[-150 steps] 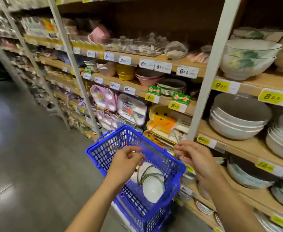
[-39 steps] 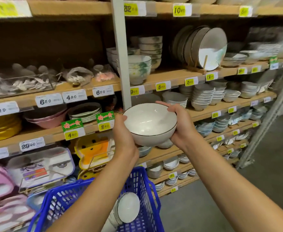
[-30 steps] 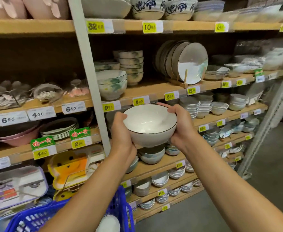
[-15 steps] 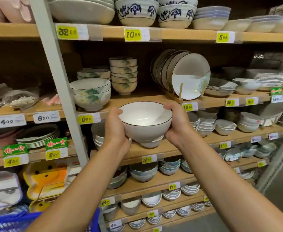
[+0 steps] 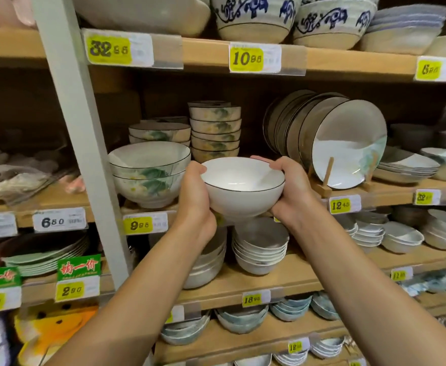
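Head view is filled by a tall wooden shelving unit (image 5: 290,280) stocked with ceramic tableware, and its boards are crossed at the left by a pale grey metal upright post (image 5: 84,154). On the middle board, round dark-rimmed plates (image 5: 348,143) are propped on edge at the right, and two large white bowls with green leaf prints (image 5: 148,175) are nested at the left. Between them, in front of that board's edge, a white ceramic bowl with a thin dark rim (image 5: 243,191) is held upright. It is gripped on one side by the left hand (image 5: 194,199) and on the other by the right hand (image 5: 292,191), with fingers curled round its walls. A stack of small pale bowls (image 5: 260,247) is seen just below, and a yellow price label (image 5: 138,225) is fixed near the left hand.
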Available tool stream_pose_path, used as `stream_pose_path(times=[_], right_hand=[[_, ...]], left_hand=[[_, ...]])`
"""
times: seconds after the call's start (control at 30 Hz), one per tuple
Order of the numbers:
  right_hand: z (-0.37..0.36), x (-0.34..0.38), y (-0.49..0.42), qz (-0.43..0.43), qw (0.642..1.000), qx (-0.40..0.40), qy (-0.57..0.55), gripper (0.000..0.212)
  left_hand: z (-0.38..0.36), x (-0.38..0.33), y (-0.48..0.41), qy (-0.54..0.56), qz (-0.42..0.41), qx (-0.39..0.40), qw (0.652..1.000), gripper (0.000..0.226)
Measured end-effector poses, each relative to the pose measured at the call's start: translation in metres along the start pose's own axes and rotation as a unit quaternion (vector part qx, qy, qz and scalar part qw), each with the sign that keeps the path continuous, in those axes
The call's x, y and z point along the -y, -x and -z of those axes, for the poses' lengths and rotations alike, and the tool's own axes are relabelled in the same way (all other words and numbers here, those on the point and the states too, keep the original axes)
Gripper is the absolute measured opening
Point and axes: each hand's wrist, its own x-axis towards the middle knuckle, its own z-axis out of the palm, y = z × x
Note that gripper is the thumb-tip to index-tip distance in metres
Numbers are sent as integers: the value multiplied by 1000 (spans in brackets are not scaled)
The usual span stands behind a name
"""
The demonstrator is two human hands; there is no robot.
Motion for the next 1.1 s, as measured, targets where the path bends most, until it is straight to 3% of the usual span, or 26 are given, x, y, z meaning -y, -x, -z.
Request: stream_pose_path(times=[0.17,0.3,0.4,0.47,0.57,0.67,0.73,0.83,0.93,1.03,1.1], right_hand=[[-3,4,-29,-5,1000,-8,-9,42],[0,7,-46,-8,1000,-20,-15,38],[-3,5,-57,-4,999,-46,-21,32],[-9,3,-62,0,997,-71,-18,29],[-12,-9,-63,18,996,-73,-39,28],[3,-13,-62,59,998,-35,7,34],[12,1,-68,52,998,13,31,29],[19,28,-78,-40,988,151,11,39],[22,30,-86,-97,970,218,-41,58],[25,22,-93,-91,973,209,-42,56],[26,20,-95,-82,981,173,-37,50]], left_hand=[[-8,6,-30,-25,-5,11,1000,24],[-13,18,-39,2,-69,0,998,31],[-16,40,-27,-22,-115,0,993,71],[-26,52,-17,-25,-124,0,992,82],[-40,44,-23,-16,-130,-54,990,72],[-37,26,-38,-26,-87,-72,993,31],[-32,16,-45,-17,-43,-61,997,21],[-28,7,-52,-32,23,-12,999,27],[-28,4,-56,-47,91,56,993,49],[-30,3,-61,-42,132,64,988,40],[-29,4,-61,-23,145,52,988,45]])
